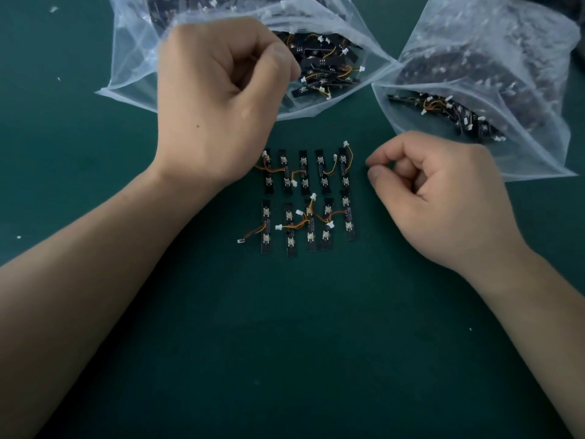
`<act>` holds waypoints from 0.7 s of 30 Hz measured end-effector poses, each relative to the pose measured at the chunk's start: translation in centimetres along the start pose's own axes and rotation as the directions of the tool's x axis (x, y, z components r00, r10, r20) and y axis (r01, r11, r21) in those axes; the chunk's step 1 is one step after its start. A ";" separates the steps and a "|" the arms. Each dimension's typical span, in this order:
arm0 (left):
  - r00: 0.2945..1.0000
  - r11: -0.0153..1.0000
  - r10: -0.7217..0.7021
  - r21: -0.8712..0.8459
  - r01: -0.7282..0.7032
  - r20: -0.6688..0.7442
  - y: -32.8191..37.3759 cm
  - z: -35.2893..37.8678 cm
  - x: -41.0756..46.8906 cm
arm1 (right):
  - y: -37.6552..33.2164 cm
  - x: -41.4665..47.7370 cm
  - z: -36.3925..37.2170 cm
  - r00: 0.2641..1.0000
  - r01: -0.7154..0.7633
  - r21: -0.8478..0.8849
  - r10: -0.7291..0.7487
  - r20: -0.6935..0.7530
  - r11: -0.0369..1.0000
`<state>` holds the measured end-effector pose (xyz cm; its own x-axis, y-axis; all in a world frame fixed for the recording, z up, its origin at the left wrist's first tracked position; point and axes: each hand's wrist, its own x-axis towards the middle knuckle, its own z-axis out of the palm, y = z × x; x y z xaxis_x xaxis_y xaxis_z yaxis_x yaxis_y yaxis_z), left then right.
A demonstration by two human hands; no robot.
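Hovering at mouth of left bag [133, 58], left hand [218, 99]: fingers curled under, tips hidden among loose strips [319, 68] inside; cannot tell whether it grips one. Right hand [443, 198] low over worktop [285, 343], fingers curled in, thumb and forefinger tips close, nothing visible between them. Ten black circuit strips [304, 172] with orange wires [331, 168] and white plugs [294, 183] lie in two rows of five between hands; right hand just beside upper row's right end. Right bag [506, 58], also holding strips, behind right hand.
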<state>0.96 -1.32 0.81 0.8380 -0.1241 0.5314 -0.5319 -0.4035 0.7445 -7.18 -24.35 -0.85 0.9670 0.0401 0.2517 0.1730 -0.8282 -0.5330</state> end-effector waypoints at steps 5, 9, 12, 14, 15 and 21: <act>0.999 1.000 0.010 -0.001 -0.010 0.037 0.0 0.0 -0.1 | -0.1 -0.1 0.1 1.000 0.024 -0.010 -0.024 0.002 1.000; 0.996 1.000 -0.026 -0.004 0.026 0.082 0.1 0.0 -0.2 | -0.3 -0.1 0.1 0.998 0.065 -0.002 -0.065 -0.013 0.998; 0.985 0.997 -0.057 0.057 0.048 0.162 0.2 0.0 -0.2 | -0.3 0.0 0.1 0.993 0.120 0.006 -0.120 -0.010 0.993; 0.976 0.995 -0.064 0.084 0.047 0.210 0.2 0.0 -0.2 | -0.4 -0.1 0.1 0.984 0.176 0.005 -0.176 0.009 0.984; 0.971 0.995 -0.064 0.087 0.045 0.230 0.1 0.0 -0.3 | -0.4 -0.1 0.1 0.980 0.199 0.013 -0.199 0.021 0.980; 0.959 0.993 -0.055 -0.085 0.081 0.278 -0.1 -0.1 -0.4 | -0.4 -0.2 0.1 0.960 0.263 0.038 -0.265 0.090 0.964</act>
<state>0.64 -1.12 0.59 0.8665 -0.3491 0.3567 -0.4706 -0.3336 0.8168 -7.43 -23.96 -0.71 0.8991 0.3087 0.3103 0.4283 -0.7666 -0.4785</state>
